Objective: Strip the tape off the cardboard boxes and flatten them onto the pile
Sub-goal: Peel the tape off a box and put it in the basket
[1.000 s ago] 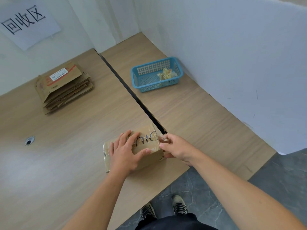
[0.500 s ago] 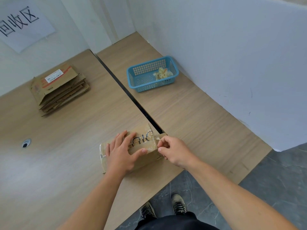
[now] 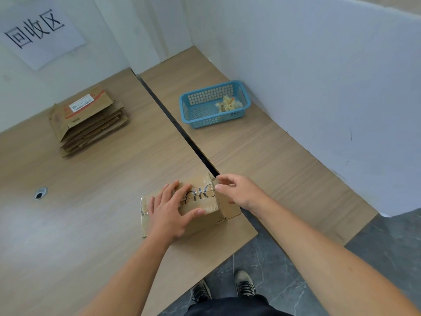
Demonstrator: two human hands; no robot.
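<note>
Near the bench's (image 3: 91,213) front right corner, the cardboard box (image 3: 205,222) is pressed down by the left hand (image 3: 168,213), fingers spread across its top, so it cannot slide while the tape (image 3: 200,193) end is pinched by the right hand (image 3: 241,190)

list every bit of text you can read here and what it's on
"回收区": white paper sign on the wall.
Unclear: dark letters on the tape across the box, partly under the left hand.
Too small to read: white label on the flattened pile.
</note>
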